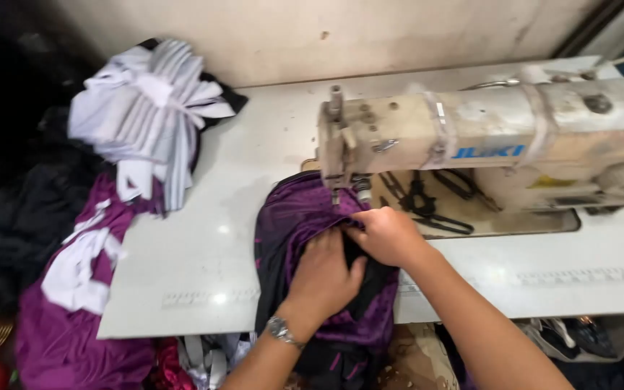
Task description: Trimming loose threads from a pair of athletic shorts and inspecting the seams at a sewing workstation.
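Purple-and-black shiny fabric garment (305, 217) lies under both hands, w/ left hand (324, 278) pressed flat on it, right hand (386, 235) pinching its edge, just below cream sewing machine's (485, 137) needle.

We pressed our left hand (324, 278) and right hand (386, 235) on purple fabric (299, 217) at the sewing machine (485, 137), seemingly under its needle.

Sewing workshop: sewing machine (485, 144), fabric bundles (146, 108).
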